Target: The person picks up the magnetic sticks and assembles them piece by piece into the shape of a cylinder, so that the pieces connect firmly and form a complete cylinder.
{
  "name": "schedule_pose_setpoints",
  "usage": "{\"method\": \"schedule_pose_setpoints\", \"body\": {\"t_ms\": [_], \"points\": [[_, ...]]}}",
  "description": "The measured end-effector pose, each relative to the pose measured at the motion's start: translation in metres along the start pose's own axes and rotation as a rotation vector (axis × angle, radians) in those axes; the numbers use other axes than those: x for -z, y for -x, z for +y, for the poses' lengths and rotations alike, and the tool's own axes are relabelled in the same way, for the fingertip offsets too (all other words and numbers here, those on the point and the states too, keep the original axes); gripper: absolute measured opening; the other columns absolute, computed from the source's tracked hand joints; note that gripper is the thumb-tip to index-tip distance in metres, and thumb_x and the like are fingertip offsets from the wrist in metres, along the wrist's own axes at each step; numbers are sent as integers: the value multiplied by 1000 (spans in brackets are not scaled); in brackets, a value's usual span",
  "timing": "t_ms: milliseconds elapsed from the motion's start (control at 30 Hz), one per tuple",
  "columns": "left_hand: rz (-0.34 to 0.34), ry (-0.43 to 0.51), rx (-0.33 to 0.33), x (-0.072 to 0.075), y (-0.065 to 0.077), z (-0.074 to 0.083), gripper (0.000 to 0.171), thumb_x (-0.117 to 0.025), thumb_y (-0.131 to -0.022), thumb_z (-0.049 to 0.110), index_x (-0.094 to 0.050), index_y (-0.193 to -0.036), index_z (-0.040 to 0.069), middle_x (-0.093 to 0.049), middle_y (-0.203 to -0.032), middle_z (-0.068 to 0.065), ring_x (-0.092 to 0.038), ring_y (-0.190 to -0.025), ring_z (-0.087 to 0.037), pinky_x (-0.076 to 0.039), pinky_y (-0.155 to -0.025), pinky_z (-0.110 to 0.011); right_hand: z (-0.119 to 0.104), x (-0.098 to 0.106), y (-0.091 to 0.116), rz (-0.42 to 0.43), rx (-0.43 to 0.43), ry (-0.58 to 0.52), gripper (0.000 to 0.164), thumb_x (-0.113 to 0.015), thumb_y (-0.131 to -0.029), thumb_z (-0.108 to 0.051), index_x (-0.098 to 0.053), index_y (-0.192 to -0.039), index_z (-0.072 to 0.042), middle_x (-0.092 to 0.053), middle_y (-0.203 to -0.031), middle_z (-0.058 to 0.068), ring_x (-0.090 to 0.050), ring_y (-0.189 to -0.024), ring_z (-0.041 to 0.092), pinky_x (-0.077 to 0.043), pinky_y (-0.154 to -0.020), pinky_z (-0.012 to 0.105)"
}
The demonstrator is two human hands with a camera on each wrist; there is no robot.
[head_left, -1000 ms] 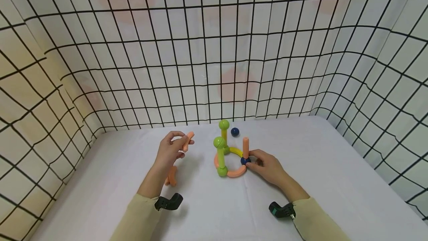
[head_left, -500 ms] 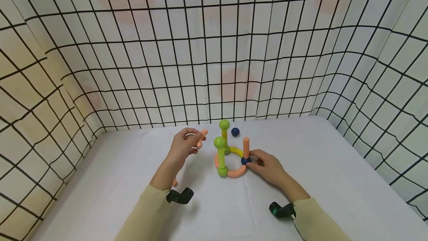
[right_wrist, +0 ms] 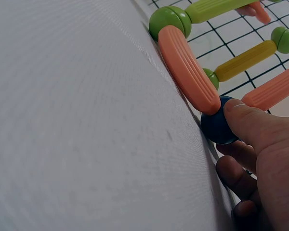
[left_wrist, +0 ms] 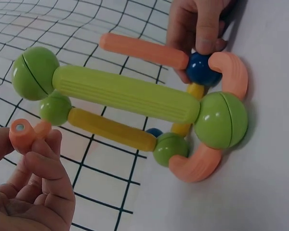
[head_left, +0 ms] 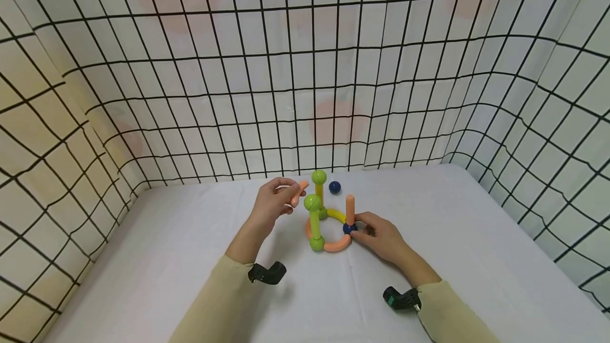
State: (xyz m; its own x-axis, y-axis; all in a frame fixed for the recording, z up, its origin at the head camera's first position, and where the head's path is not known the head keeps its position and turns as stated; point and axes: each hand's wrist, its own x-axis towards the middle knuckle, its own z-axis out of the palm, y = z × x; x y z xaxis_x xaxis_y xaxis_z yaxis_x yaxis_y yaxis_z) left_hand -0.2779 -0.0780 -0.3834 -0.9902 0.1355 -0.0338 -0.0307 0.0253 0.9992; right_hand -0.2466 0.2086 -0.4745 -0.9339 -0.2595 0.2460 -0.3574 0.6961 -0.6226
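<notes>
My left hand (head_left: 270, 204) pinches a short curved orange magnetic rod (head_left: 298, 193) between thumb and fingers, just left of the upright green and yellow rods. A round metal tip shows at the end of this orange rod (left_wrist: 21, 134) in the left wrist view. My right hand (head_left: 383, 240) pinches a dark blue ball (right_wrist: 216, 126) at the right of a ring of curved orange and yellow rods. From that ball rises a straight orange rod (head_left: 350, 209) with a bare top. A lime green rod (left_wrist: 127, 94) and a yellow rod (left_wrist: 111, 128) also stand up, each capped by a green ball (head_left: 312, 202).
Behind the ring lies a loose dark blue ball (head_left: 335, 187) on the white-covered table (head_left: 190, 258). Black-gridded white sheeting (head_left: 267, 89) encloses the back and both sides.
My left hand has moved right with the curved orange rod, up close to the standing rods. Loose orange rods seen earlier at left are now behind my left arm. The right hand stays put.
</notes>
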Motion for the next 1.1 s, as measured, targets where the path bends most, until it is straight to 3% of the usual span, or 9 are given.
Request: {"method": "schedule_pose_setpoints", "body": {"t_ms": [233,700,1100], "points": [[3,8,6,-6,-1,5,23,-66,-97,24,-61,-112,8,-75,-103,-11,-55,-69,-14,-47,-61,-25,1,1,0,6,5,4,34,-73,-91,-28,-67,-124,-20,-64,-95,-7,-49,-74,6,-40,-66,23],[12,7,29,-14,-3,9,25,-66,-96,25,-60,-114,8,-75,-109,-15,-60,-69,-11,-49,-62,-24,0,1,-1,5,-2,6,33,-73,-91,-27,-67,-123,-20,-63,-93,-8,-49,-74,6,-40,-65,23],[19,45,50,-19,-4,10,30,-66,-96,24,-59,-119,7,-72,-98,-5,-61,-70,-10,-52,-63,-24,1,0,0,7,1,-7,34,-73,-91,-27,-67,-123,-20,-62,-92,-9,-50,-74,6,-41,-66,23]]}}
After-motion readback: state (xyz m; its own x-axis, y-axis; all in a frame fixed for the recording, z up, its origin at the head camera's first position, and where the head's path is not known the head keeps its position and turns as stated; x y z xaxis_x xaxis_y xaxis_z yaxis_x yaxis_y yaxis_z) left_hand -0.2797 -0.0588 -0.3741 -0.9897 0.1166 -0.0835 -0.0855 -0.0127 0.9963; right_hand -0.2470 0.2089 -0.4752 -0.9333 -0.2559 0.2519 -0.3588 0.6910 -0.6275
